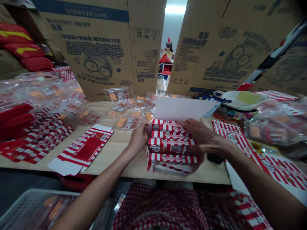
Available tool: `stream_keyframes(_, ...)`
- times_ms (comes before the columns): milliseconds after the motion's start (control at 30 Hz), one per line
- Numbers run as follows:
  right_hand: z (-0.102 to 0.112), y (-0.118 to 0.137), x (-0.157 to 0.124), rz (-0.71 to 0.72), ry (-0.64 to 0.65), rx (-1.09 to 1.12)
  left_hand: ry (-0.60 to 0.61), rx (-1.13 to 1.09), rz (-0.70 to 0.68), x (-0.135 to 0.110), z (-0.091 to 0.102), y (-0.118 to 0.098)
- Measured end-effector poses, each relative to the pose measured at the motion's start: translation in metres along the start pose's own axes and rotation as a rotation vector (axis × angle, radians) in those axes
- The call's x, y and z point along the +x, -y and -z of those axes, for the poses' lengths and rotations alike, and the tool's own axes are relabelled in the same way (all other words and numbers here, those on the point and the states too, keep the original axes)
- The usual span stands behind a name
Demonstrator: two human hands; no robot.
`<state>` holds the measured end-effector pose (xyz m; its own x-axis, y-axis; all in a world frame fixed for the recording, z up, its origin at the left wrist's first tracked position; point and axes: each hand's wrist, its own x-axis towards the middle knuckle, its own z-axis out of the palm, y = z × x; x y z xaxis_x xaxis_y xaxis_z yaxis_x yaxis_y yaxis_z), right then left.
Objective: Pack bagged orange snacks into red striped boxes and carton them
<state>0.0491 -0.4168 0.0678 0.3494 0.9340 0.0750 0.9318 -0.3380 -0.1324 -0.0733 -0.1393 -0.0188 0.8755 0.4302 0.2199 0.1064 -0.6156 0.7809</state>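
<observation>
Striped cartons (171,145) on wooden table (115,143)

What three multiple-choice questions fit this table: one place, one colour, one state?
1. Where is the flat box blank relative to the box stack? A. On top B. Left C. Behind
2. What colour are the stacked boxes' stripes? A. Red and white B. Blue and yellow C. Green and black
3. Which touch the stack? A. Neither hand B. Right hand only C. The left hand and right hand
1 B, it lies left on the tabletop. 2 A, red and white bands show. 3 C, both hands rest on it.
</observation>
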Motion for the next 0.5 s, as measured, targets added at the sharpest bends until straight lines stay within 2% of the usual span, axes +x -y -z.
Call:
stream_keyframes(100,-0.021,0.008,0.022,0.008,0.089,0.009,-0.015,-0.013,0.012,-0.002,0.01,0.004)
stream_keyframes(167,-0.037,0.011,0.03,0.006,0.193,0.028,0.008,-0.038,0.042,0.0,0.02,0.01)
stream_keyframes(233,-0.049,0.005,0.032,0.004,0.286,0.101,0.045,-0.058,0.077,0.0,0.033,0.014)
stream_keyframes(300,-0.052,-0.011,0.03,-0.019,0.267,0.241,0.01,-0.01,0.051,-0.007,0.045,0.01)
stream_keyframes(333,-0.051,-0.021,0.03,-0.032,0.215,0.316,-0.03,0.048,-0.006,-0.014,0.05,0.003)
stream_keyframes(400,-0.048,-0.038,0.039,-0.062,0.102,0.419,-0.068,0.206,-0.22,-0.036,0.05,-0.019)
stream_keyframes(433,-0.046,-0.044,0.047,-0.065,0.069,0.433,-0.023,0.287,-0.365,-0.051,0.045,-0.033)
stream_keyframes(500,-0.046,-0.047,0.071,-0.029,0.101,0.429,0.156,0.405,-0.687,-0.082,0.026,-0.059)
